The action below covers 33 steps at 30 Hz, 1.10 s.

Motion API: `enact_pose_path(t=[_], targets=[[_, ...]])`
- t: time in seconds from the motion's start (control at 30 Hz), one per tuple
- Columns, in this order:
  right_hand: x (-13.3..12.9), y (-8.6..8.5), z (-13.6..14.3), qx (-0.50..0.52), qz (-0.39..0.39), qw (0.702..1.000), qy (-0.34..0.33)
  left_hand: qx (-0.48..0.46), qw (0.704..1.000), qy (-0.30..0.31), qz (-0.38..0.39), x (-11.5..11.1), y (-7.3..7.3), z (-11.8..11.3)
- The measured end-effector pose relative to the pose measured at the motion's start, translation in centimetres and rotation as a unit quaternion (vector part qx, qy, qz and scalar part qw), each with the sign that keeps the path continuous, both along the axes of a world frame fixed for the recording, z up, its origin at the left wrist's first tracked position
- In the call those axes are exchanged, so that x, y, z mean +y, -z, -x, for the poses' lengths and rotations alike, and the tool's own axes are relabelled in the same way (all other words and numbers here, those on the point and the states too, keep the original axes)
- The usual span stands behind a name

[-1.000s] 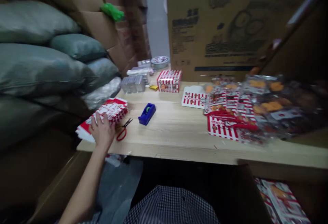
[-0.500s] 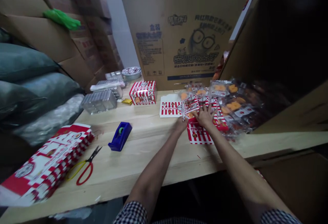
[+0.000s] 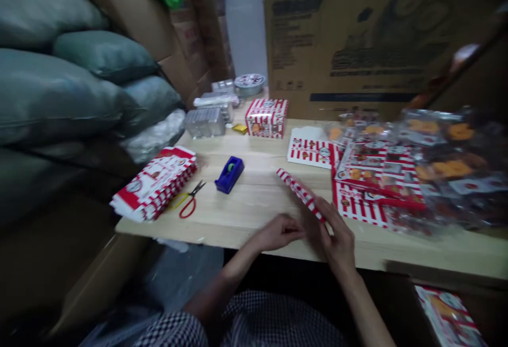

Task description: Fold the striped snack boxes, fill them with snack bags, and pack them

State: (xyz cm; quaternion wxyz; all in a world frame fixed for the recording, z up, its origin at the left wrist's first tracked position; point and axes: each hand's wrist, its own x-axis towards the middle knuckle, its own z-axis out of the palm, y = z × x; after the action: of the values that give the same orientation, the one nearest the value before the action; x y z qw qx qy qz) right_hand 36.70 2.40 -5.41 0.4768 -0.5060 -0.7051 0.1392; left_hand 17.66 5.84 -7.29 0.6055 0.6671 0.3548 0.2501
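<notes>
My right hand [image 3: 337,238] is closed on a flat folded carton [image 3: 299,193] with red and white stripes, tilted edge-on above the table. Left of it, my left hand [image 3: 280,231] hovers near the table's front edge with curled fingers, apart from the carton. Whether those fingers hold anything is hidden by blur. Other flat striped cartons [image 3: 359,207] lie to the right, beside and partly under clear packets of orange and dark snacks [image 3: 450,170]. Farther back, a white-backed flat carton [image 3: 309,148] rests on the wood.
On the left lie a stack of flat cartons [image 3: 159,177], scissors [image 3: 188,205] and a blue tape dispenser [image 3: 230,175]. An assembled striped box [image 3: 266,118] stands behind, near clear plastic packs [image 3: 206,122] and a round tin [image 3: 250,83]. A large cardboard box [image 3: 301,72] walls off the back.
Both hands have come off the carton pile toward the table's front edge. My right hand has lifted a flat carton. The view has swung right-to-left, so the table things appear farther right.
</notes>
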Motion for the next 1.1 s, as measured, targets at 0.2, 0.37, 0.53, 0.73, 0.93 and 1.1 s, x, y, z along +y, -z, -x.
enact_pose_path(t=[0.2, 0.37, 0.53, 0.73, 0.93, 1.1], targets=[[-7.4, 4.9, -0.3, -0.098, 0.086, 0.988, -0.084, 0.372, 0.815, -0.423, -0.139, -3.7, -3.0, 19.5], [-7.7, 3.8, -0.5, -0.182, 0.154, 0.968, -0.077, 0.523, 0.704, -0.442, -0.19, -3.2, 0.6, 25.9], [-2.0, 1.9, 0.5, -0.229, 0.141, 0.963, -0.002, 0.579, 0.676, -0.407, -0.204, -3.4, 2.5, 26.5], [3.4, 2.9, 3.4, -0.327, 0.249, 0.911, -0.028, 0.597, 0.686, -0.392, -0.138, -2.9, 0.8, 28.5], [1.4, 3.5, 3.8, -0.325, 0.175, 0.927, -0.073, 0.618, 0.702, -0.355, -0.011, -6.7, -2.3, 26.1], [-1.2, 2.5, 3.7, -0.295, 0.141, 0.937, -0.122, 0.477, 0.844, -0.24, -0.048, -10.3, -4.8, 18.4]])
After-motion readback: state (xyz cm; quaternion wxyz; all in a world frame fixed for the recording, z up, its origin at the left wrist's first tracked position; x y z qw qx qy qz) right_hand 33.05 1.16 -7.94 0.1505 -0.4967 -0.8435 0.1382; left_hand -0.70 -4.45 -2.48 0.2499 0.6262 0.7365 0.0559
